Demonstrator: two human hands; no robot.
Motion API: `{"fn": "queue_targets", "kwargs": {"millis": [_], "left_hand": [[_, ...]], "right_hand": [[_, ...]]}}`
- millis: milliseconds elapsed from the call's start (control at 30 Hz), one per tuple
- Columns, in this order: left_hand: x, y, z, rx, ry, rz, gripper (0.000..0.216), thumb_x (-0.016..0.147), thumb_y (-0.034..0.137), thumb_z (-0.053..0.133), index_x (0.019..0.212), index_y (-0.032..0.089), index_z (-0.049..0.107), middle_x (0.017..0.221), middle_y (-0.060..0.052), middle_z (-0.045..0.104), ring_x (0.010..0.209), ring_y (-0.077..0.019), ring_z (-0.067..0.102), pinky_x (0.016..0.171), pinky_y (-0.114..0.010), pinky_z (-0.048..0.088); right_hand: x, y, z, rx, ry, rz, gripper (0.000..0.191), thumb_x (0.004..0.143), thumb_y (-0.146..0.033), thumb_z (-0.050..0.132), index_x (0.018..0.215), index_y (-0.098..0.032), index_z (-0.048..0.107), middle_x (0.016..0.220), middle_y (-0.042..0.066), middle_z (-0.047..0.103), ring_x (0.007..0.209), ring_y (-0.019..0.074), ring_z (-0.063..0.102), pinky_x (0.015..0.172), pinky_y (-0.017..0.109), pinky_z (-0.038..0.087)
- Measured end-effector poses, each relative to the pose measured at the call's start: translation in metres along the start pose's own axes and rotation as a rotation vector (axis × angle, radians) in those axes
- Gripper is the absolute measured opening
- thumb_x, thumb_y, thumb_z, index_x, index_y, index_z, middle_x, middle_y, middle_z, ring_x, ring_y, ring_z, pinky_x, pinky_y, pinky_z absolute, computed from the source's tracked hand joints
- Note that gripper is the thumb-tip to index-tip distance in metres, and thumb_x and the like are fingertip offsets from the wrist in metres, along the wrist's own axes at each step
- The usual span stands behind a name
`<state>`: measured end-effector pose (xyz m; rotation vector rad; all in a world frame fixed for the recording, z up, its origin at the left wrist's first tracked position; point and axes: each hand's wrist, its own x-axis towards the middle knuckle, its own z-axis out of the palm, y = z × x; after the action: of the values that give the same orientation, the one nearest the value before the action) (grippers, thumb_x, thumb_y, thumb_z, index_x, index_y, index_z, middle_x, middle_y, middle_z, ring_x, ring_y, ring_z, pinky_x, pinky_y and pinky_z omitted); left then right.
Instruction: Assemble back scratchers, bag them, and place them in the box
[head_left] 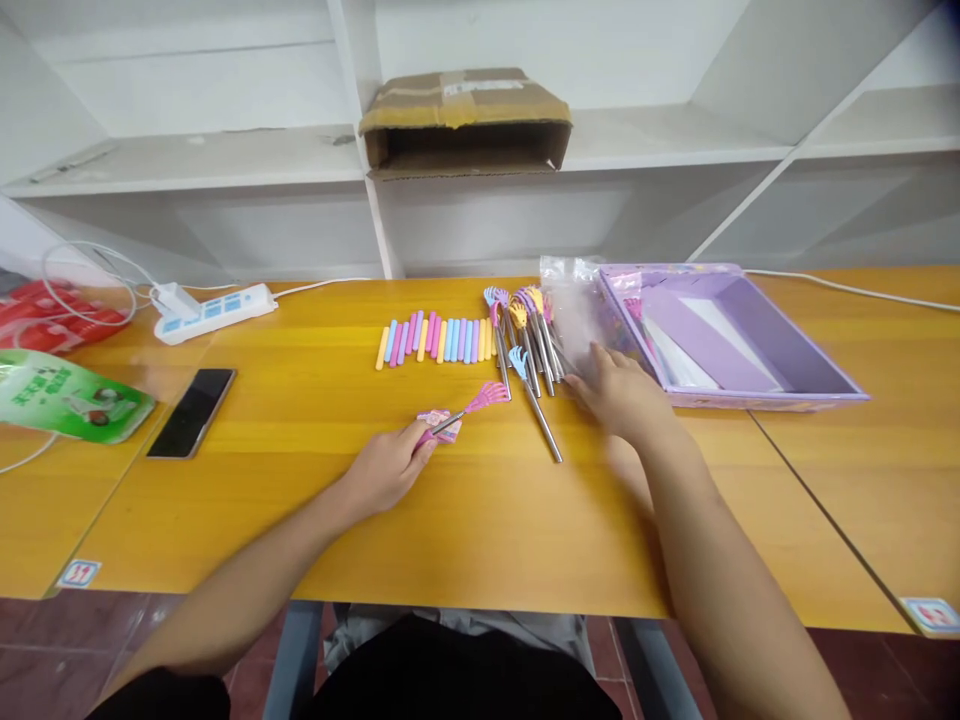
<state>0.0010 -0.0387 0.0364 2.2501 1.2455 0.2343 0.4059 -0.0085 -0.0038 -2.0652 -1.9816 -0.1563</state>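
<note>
My left hand (388, 466) is closed around the handle of a pink back scratcher (450, 421), its clawed head pointing right. A small patterned card (442, 426) lies under or against the scratcher; I cannot tell whether my fingers hold it too. My right hand (626, 395), slightly blurred, reaches over the lower edge of the clear plastic bags (574, 305), thumb and fingers apart. Just left of it lies a cluster of back scratchers with metal rods (541, 340). A blue-headed back scratcher (538, 407) lies nearer to me. Pastel handle sleeves (435, 339) form a row to the left.
A purple box (795, 345) with white and purple pieces inside stands at right. A phone (192, 413), green packet (71, 397), power strip (216, 314) and red plastic (60, 318) are at left. An open cardboard box (465, 100) sits on the shelf (637, 135).
</note>
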Motion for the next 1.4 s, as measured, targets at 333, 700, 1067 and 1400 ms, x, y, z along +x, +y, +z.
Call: {"fn": "queue_targets", "kwargs": {"millis": [333, 700, 1067, 1400], "left_hand": [[-0.002, -0.001, -0.002, 0.079, -0.002, -0.003, 0.039, 0.115, 0.042, 0.035, 0.139, 0.024, 0.059, 0.124, -0.010, 0.078, 0.105, -0.0280, 0.076, 0.088, -0.036, 0.053], [-0.004, 0.000, 0.000, 0.118, 0.027, 0.036, 0.027, 0.112, 0.038, 0.042, 0.114, 0.023, 0.064, 0.098, -0.007, 0.077, 0.085, -0.0247, 0.073, 0.072, -0.031, 0.044], [-0.002, 0.000, 0.000, 0.139, 0.026, 0.024, 0.027, 0.111, 0.037, 0.042, 0.111, 0.022, 0.065, 0.096, -0.007, 0.077, 0.082, -0.0247, 0.072, 0.070, -0.031, 0.040], [-0.002, -0.003, 0.004, -0.280, 0.160, 0.077, 0.042, 0.110, 0.035, 0.048, 0.150, 0.025, 0.052, 0.136, -0.011, 0.075, 0.113, -0.0265, 0.074, 0.096, -0.038, 0.054]], "right_hand": [[0.000, 0.007, -0.001, 0.026, 0.126, 0.120, 0.053, 0.108, -0.043, 0.041, 0.135, -0.012, 0.074, 0.141, 0.026, 0.062, 0.135, 0.0414, 0.059, 0.114, 0.058, 0.047], [0.001, -0.009, -0.028, -0.059, -0.010, 0.366, 0.039, 0.103, -0.027, 0.048, 0.126, -0.015, 0.077, 0.121, 0.020, 0.073, 0.103, 0.0316, 0.070, 0.085, 0.041, 0.051], [0.003, -0.024, -0.041, 0.160, 0.257, 0.494, 0.020, 0.094, -0.037, 0.061, 0.097, -0.019, 0.068, 0.113, 0.015, 0.068, 0.094, 0.0279, 0.063, 0.085, 0.044, 0.051], [0.000, -0.042, -0.034, 0.582, 0.715, 0.167, 0.016, 0.103, -0.027, 0.047, 0.116, -0.023, 0.055, 0.131, 0.018, 0.063, 0.128, 0.0321, 0.063, 0.098, 0.055, 0.059]]}}
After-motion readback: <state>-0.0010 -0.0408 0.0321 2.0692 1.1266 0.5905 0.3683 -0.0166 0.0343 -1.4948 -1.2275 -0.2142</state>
